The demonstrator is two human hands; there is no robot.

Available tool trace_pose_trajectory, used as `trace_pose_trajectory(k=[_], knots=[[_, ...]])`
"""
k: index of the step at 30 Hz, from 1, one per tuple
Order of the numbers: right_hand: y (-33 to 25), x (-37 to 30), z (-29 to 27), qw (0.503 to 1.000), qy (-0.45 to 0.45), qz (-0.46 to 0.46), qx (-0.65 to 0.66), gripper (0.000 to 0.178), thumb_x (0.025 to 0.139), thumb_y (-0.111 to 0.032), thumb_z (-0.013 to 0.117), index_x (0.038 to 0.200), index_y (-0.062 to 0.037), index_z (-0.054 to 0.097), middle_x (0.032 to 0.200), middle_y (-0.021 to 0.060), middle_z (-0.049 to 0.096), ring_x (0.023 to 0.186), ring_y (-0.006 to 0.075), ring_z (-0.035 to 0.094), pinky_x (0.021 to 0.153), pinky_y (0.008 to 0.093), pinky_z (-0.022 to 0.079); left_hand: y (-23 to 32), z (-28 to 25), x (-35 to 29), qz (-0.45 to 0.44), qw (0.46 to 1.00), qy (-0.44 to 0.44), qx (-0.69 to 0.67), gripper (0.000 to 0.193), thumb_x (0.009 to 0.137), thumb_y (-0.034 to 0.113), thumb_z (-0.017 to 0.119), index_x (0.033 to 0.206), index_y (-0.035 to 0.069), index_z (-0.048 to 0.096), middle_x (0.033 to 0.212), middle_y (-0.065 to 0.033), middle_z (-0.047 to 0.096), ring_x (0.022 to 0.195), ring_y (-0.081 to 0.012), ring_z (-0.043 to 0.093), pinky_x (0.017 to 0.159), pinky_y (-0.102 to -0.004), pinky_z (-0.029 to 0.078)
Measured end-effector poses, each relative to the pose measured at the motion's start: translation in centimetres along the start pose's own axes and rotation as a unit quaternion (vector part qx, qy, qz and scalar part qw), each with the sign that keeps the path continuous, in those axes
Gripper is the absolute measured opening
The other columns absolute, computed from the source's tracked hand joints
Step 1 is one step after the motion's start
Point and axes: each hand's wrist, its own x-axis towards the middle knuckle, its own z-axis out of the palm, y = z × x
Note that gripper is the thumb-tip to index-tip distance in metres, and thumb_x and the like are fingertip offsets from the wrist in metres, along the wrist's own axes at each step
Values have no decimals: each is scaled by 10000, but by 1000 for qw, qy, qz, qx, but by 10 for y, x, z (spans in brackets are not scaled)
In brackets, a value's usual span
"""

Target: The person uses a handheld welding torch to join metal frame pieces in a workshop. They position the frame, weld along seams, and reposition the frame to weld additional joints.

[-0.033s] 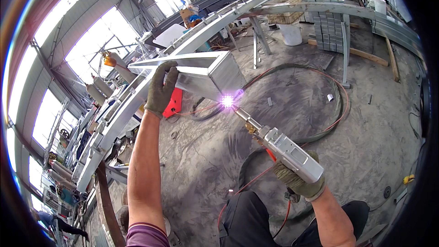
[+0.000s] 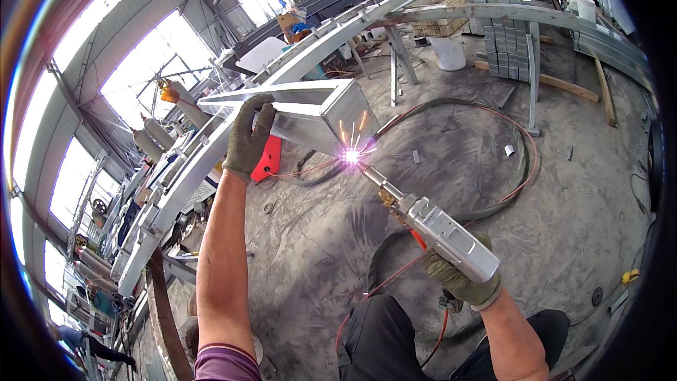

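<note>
Just above picture centre, I brace the frame [image 2: 310,127], left hand [image 2: 250,137] clamped on its rim [image 2: 300,109]; right hand [image 2: 458,275], clamped around the torch [image 2: 448,234], should steady its tip [image 2: 364,168] at the corner [image 2: 343,148].

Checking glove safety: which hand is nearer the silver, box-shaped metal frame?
Left. The olive-gloved left hand touches the near edge of the frame; the olive-gloved right hand is apart, to its lower right, gripping a silver metal welding gun.
</note>
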Motion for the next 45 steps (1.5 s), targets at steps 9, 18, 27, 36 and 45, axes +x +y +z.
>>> trace_pose_trajectory(k=[9, 18, 27, 36, 45], knots=[[-1, 1, 0, 999, 18, -35, -26, 379, 978, -217, 730, 1353, -157, 731, 1297, 34, 749, 1189, 246, 719, 976, 371, 580, 3, 4, -1, -24, 999, 9, -19, 295, 1092, 246, 635, 1290, 34, 690, 1182, -86, 714, 1149, -184, 635, 1040, -344, 490], [11, -9, 10, 990, 37, -53, -124, 436, 972, -281, 729, 1398, -194, 708, 1361, 10, 732, 1196, 214, 718, 957, 399, 580, -4, 1, 0, -6, 1000, 7, 1, 310, 1086, 264, 643, 1283, 29, 692, 1218, -109, 712, 1174, -214, 644, 1052, -363, 490], [5, -3, 5, 990, 45, -62, -119, 366, 909, -200, 803, 1272, -166, 766, 1212, 28, 783, 1041, 211, 768, 826, 371, 614, 2, 2, -1, -34, 999, 8, -29, 296, 1081, 256, 647, 1272, 35, 697, 1220, -93, 716, 1177, -200, 633, 1063, -355, 477], [9, -9, 9, 998, 15, 54, 41, 391, 915, -198, 801, 1298, -141, 749, 1236, 48, 775, 1052, 227, 766, 840, 376, 615, 3, 2, -1, -37, 999, 3, -29, 320, 1083, 277, 648, 1276, 25, 691, 1224, -89, 711, 1176, -197, 628, 1063, -355, 476], [19, -28, 7, 895, -9, 191, 404, 502, 1048, -276, 622, 1496, -65, 542, 1443, 175, 617, 1305, 274, 636, 1091, 449, 523, -2, 3, 0, 1, 1000, 2, -25, 301, 1090, 250, 642, 1282, 22, 684, 1185, -88, 704, 1138, -181, 633, 1026, -341, 497]])
